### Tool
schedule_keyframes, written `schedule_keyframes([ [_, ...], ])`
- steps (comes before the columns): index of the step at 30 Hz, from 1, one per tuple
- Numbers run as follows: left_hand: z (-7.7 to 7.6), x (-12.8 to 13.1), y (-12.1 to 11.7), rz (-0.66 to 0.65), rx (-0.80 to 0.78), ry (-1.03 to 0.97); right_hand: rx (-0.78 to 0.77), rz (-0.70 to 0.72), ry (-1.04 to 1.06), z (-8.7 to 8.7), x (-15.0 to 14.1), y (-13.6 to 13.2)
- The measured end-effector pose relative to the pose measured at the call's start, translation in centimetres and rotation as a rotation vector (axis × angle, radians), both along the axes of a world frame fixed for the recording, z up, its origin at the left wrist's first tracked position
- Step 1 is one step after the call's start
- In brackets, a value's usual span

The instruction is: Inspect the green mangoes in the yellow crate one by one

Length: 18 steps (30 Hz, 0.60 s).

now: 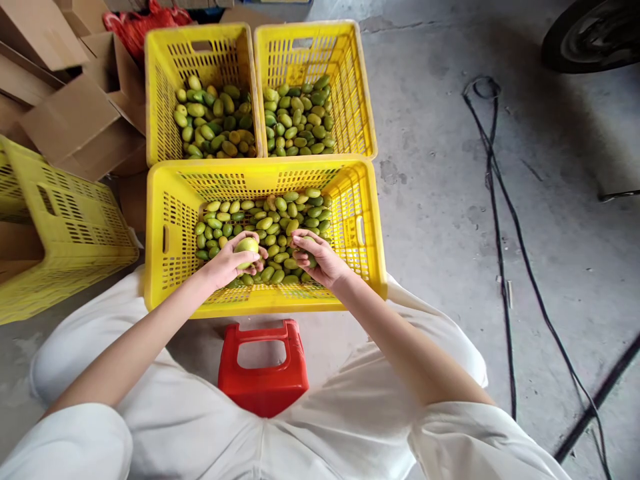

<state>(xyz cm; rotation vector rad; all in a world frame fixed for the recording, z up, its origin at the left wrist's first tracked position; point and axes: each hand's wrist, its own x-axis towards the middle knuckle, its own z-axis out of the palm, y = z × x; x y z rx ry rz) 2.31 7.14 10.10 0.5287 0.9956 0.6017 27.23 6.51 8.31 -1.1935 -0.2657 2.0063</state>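
Note:
My left hand (231, 262) is closed around an oval yellow-green fruit (247, 251), which shows between thumb and fingers. In my right hand (323, 260), curled fingers hold a darker green oval fruit (309, 256), partly hidden by them. Both hands are over the near yellow crate (260, 305), just above a layer of similar green and yellowish fruits (273, 228). The exact kind of fruit cannot be told.
Two more yellow crates, a left one (156, 100) and a right one (363, 100), hold similar fruits behind. Another yellow crate (83, 213) stands left, near cardboard boxes (75, 120). A red stool (265, 387) is between my legs. Black cable (500, 267) lies right, below a wheel (565, 40).

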Motion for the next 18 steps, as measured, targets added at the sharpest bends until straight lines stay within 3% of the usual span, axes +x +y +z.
schedule_keyframes([
  [3, 0.2, 0.3, 0.0, -0.040, 0.084, 0.036, 0.018, 0.055, -0.009, -0.1, -0.1, 0.0],
  [6, 0.1, 0.5, -0.1, 0.026, 0.132, -0.001, -0.025, 0.009, 0.027, -0.5, -0.1, 0.2],
  [11, -0.6, 0.1, 0.0, 0.095, 0.014, -0.127, -0.114, -0.127, 0.026, -1.8, -0.1, 0.6],
  [18, -0.2, 0.0, 0.0, 0.074, 0.031, -0.122, -0.103, -0.097, -0.044, -1.2, -0.2, 0.0],
])
